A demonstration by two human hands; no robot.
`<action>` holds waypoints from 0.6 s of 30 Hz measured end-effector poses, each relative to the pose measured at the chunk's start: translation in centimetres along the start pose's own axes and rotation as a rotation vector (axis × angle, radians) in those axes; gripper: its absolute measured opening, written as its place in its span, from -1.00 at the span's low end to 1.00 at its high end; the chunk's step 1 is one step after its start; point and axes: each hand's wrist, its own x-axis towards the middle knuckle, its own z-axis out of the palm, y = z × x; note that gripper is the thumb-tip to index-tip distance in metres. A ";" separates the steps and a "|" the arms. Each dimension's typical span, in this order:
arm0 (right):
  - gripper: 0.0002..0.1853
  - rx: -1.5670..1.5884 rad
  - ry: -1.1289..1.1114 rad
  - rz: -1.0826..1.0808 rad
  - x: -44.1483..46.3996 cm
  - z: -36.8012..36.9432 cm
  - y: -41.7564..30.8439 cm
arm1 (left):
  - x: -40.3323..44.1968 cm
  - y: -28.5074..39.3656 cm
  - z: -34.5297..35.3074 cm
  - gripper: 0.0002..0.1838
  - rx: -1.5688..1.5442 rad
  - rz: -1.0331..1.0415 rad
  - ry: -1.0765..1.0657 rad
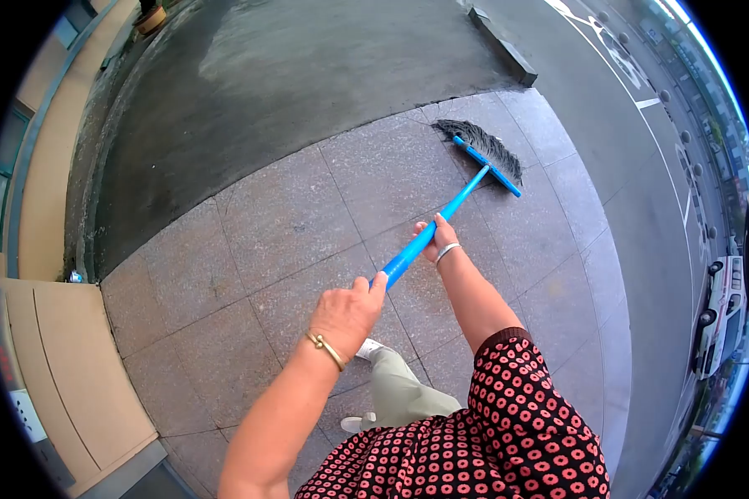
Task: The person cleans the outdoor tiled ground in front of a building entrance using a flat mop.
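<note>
A mop [456,201] with a blue pole stretches away from my body toward the upper right. Its blue crossbar and dark grey strands [481,141] rest on the tiled pavement [291,208]. Around the near end of the pole my left hand [346,314] is closed, a gold-coloured bangle on its wrist. Farther along, my right hand [435,237] grips the pole from the right side, with a silver-coloured bangle at the wrist. My white shoes and light trousers [399,387] show below the hands.
Dark, damp-looking concrete [291,83] borders the tiles at upper left. A low kerb block [505,47] stands beyond the mop head. Beige wall [75,366] runs along the left, with a potted plant [150,20] farther off. A white van [721,316] is at the road on the right.
</note>
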 end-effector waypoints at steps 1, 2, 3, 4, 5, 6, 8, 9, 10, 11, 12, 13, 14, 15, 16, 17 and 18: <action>-0.75 0.003 0.009 0.000 -0.2 -0.8 -0.3 | -0.5 0.3 -0.4 -0.66 -0.005 0.006 -0.006; -0.74 -0.036 -0.010 -0.017 -0.3 -1.3 -0.7 | -1.4 0.4 -1.2 -0.66 -0.026 -0.007 -0.014; -0.74 -0.073 -0.033 -0.034 -0.3 -1.6 -1.0 | -2.4 0.5 -2.1 -0.67 -0.043 -0.019 -0.022; -0.73 -0.098 -0.003 -0.066 -0.4 -2.2 -0.7 | -3.9 0.8 -3.3 -0.67 -0.028 -0.030 -0.041; -0.73 -0.093 -0.004 -0.064 0.0 -3.1 -0.3 | -5.7 1.2 -4.6 -0.68 -0.014 -0.045 -0.061; -0.72 -0.056 0.040 0.013 0.7 -4.5 0.1 | -7.8 1.8 -5.6 -0.68 0.022 -0.036 -0.081; -0.70 -0.015 0.201 0.058 -0.1 -5.7 2.0 | -12.9 2.7 -7.2 -0.69 0.081 -0.048 -0.125; -0.69 -0.026 0.244 0.104 -0.1 -6.8 3.7 | -15.1 3.4 -7.9 -0.69 0.103 -0.076 -0.151; -0.71 -0.078 0.266 0.176 -1.3 -7.5 5.5 | -16.5 4.6 -8.9 -0.69 0.104 -0.109 -0.157; -0.75 -0.155 0.268 0.230 -2.2 -8.7 7.9 | -18.0 5.9 -9.9 -0.70 0.111 -0.139 -0.200; -0.79 -0.240 0.263 0.288 -2.9 -9.7 10.6 | -19.6 7.1 -10.7 -0.71 0.119 -0.179 -0.245; -0.83 -0.288 0.293 0.326 -3.7 -10.4 13.2 | -21.5 8.0 -11.3 -0.71 0.125 -0.237 -0.252; -0.86 -0.337 0.323 0.359 -4.3 -11.1 15.5 | -23.7 8.8 -11.7 -0.72 0.112 -0.331 -0.227; -0.86 -0.377 0.300 0.385 -6.0 -11.2 17.6 | -26.1 9.8 -12.2 -0.73 0.096 -0.420 -0.201; -0.89 -0.385 0.312 0.433 -8.5 -11.0 19.2 | -28.4 11.1 -12.6 -0.73 0.096 -0.462 -0.203; -0.90 -0.393 0.322 0.472 -10.4 -10.7 20.6 | -30.5 12.6 -12.8 -0.75 0.108 -0.541 -0.180; -0.90 -0.428 0.302 0.477 -11.7 -10.8 22.0 | -32.6 14.2 -12.8 -0.76 0.118 -0.621 -0.156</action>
